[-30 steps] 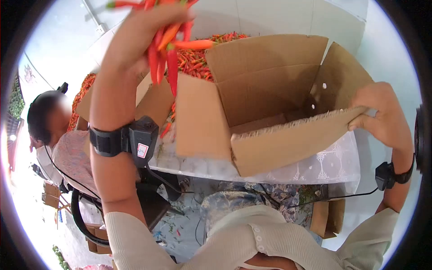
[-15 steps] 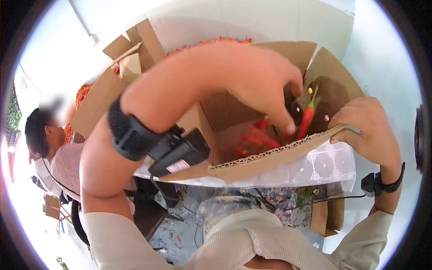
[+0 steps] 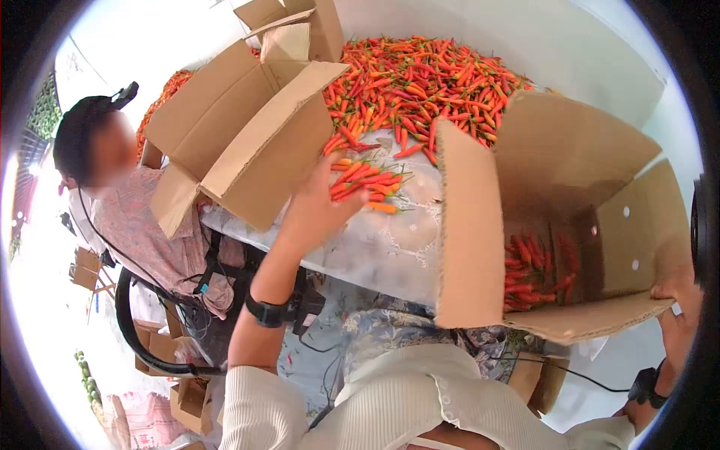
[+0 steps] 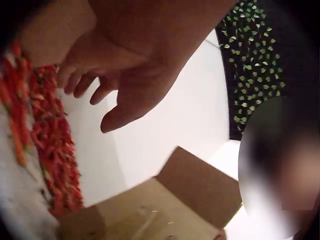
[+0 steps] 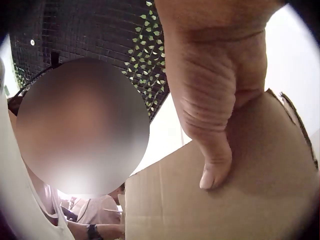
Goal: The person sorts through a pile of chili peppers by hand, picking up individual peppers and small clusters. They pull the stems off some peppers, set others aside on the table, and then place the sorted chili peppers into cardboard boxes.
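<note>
My left hand (image 3: 319, 214) is low over the table beside a small bunch of red and orange chili peppers (image 3: 367, 182), fingers loosely spread. Nothing is in its grasp in the left wrist view, where the hand (image 4: 137, 75) shows against the wall. At the right, my right hand (image 3: 679, 289) grips the edge of an open cardboard box (image 3: 471, 240). The right wrist view has its thumb (image 5: 217, 162) pressed flat on the cardboard. Inside that box lie several red chili peppers (image 3: 529, 274); the box's front flap partly hides them.
A large heap of chili peppers (image 3: 420, 82) spreads along the back of the table (image 3: 375, 259). Another open cardboard box (image 3: 262, 165) stands to the left, near a seated person (image 3: 150, 217). A wall rises behind the heap.
My left hand carried a bunch of chili peppers, released them into the right box, then moved back left to the table. My right hand stays on the box edge. The head view has shifted left.
</note>
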`<state>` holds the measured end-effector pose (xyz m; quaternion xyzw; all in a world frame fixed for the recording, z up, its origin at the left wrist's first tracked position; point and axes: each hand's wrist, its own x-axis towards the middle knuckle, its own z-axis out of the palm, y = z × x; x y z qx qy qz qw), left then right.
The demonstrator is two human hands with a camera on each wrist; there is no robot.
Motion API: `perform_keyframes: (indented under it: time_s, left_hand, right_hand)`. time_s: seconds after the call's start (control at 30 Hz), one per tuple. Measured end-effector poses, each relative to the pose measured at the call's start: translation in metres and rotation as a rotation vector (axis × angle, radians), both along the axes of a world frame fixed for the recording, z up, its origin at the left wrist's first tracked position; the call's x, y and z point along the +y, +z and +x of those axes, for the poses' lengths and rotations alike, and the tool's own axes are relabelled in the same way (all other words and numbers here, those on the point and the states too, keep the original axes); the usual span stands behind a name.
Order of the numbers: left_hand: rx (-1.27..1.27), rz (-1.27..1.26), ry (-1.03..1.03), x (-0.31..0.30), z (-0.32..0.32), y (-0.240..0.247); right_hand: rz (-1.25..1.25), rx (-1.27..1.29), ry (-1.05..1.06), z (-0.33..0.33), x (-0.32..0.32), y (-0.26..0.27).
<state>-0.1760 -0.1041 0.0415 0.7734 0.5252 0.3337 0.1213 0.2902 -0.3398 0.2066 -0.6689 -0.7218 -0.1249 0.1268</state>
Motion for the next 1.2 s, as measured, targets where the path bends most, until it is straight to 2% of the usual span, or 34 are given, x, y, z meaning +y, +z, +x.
perform_keyframes:
  time_s: [0.03,0.13,0.23,0.33,0.43,0.53,0.63,0.73,0.83,0.93,1.1,1.2]
  left_hand:
    - [0.183,0.084,0.095,0.003,-0.005,-0.014]
    - [0.237,-0.109,0.237,0.008,-0.015,-0.037]
    - [0.281,-0.167,0.286,0.000,-0.007,-0.038]
    - [0.086,-0.271,0.200,-0.009,0.009,-0.026]
    - [0.048,-0.140,0.107,-0.005,0.019,-0.038]
    - [0.195,0.008,0.082,0.015,0.024,-0.033]
    - [0.353,-0.064,0.122,0.036,0.024,-0.036]
    - [0.427,-0.042,0.008,0.036,0.026,-0.034]
    - [0.389,-0.158,-0.047,0.029,0.036,-0.024]
    - [0.353,0.026,-0.036,0.034,0.043,-0.035]
    - [0.377,0.034,-0.088,0.039,0.047,-0.035]
    - [0.391,0.027,-0.136,0.038,0.048,-0.033]
  right_hand:
    - [-0.011,-0.024,-0.007,0.001,0.000,0.000]
    - [-0.008,-0.133,0.113,0.002,0.001,0.002]
    - [-0.018,-0.134,0.124,0.006,-0.002,-0.001]
    - [0.006,-0.112,0.177,0.017,-0.005,-0.004]
    - [-0.035,-0.033,0.214,0.009,-0.003,0.000]
    - [-0.062,-0.033,0.216,0.007,-0.004,0.003]
    - [-0.105,0.015,0.212,0.010,-0.005,0.004]
    - [-0.076,0.013,0.227,0.008,-0.006,0.004]
    - [-0.037,0.007,0.192,0.007,-0.007,-0.003]
    - [-0.080,-0.050,0.093,0.002,-0.010,-0.001]
    - [-0.099,-0.026,0.096,0.000,-0.006,0.001]
    - [0.001,-0.027,0.059,-0.017,-0.005,-0.002]
